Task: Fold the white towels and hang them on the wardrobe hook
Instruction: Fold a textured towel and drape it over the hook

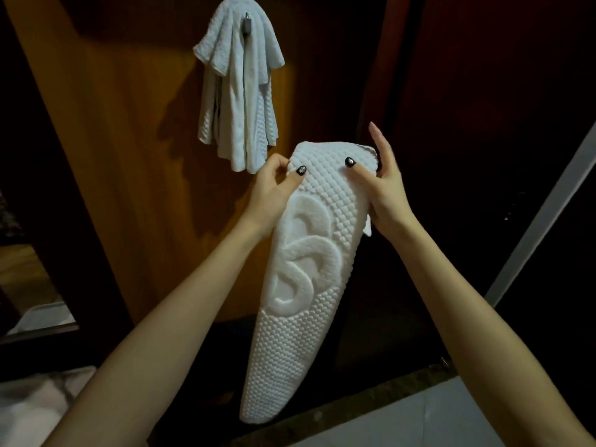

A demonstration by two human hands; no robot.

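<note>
A folded white towel point(300, 269) with a bumpy weave and raised ring shapes hangs down in front of me. My left hand point(272, 191) pinches its upper left corner, thumb on the front. My right hand point(383, 185) grips the upper right corner, thumb on the front and fingers stretched up behind the cloth. Above and to the left, several white towels point(238, 91) hang bunched on a metal hook point(247, 24) fixed to the orange-brown wardrobe door point(129, 124). The held towel's top edge is below the hook and to its right.
A dark wardrobe panel point(483, 91) stands right of the orange door. A pale tiled floor point(435, 414) lies below on the right, with a light diagonal frame point(545, 214) at the far right. White fabric point(35, 404) lies blurred at the bottom left.
</note>
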